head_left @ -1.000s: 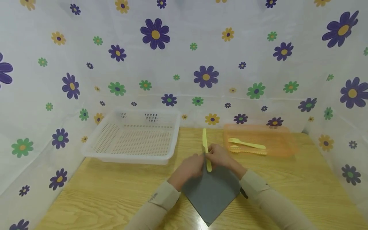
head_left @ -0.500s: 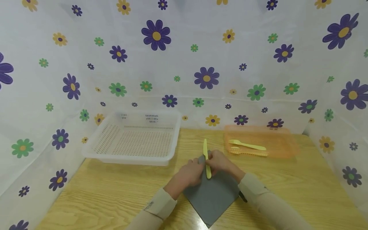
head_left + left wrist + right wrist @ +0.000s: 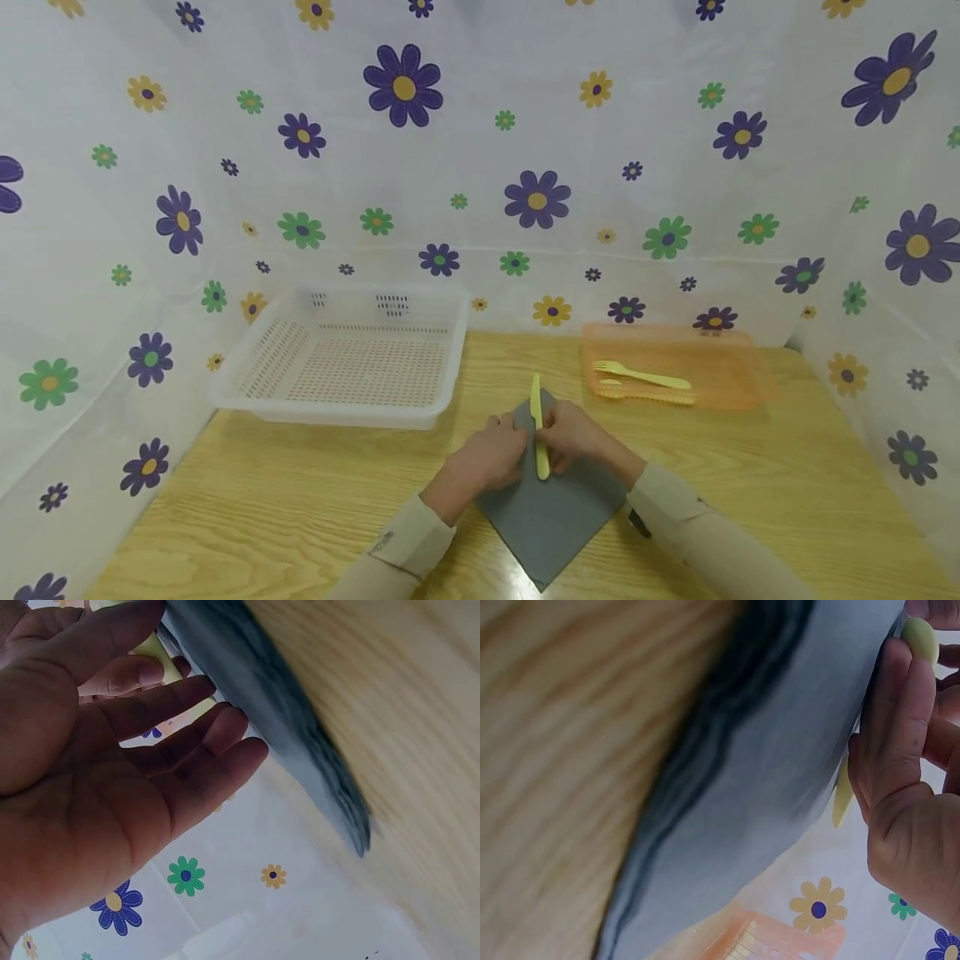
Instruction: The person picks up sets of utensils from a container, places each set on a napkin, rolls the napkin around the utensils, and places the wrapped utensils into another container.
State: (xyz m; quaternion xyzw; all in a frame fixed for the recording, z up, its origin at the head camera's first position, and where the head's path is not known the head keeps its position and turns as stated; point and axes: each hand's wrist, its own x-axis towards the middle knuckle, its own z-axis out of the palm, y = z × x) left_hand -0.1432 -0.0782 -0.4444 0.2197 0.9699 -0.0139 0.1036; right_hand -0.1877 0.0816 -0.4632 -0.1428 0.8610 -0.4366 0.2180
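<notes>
The white perforated plastic basket [image 3: 330, 414] stands left of centre, the translucent orange plastic tray [image 3: 723, 387] right; neither obstructs. The folded grey cloth [image 3: 551, 521] lies lower centre. Left hand [image 3: 483, 457]: fingers loosely extended, touching cloth. Right hand [image 3: 576, 429]: pinches the yellow plastic knife [image 3: 542, 463], now lower in frame centre, only its tip past the cloth's upper edge.

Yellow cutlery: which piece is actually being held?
The knife, pinched in the right grip over the folded gray napkin; the fork and a third piece lie in the orange tray.
</notes>
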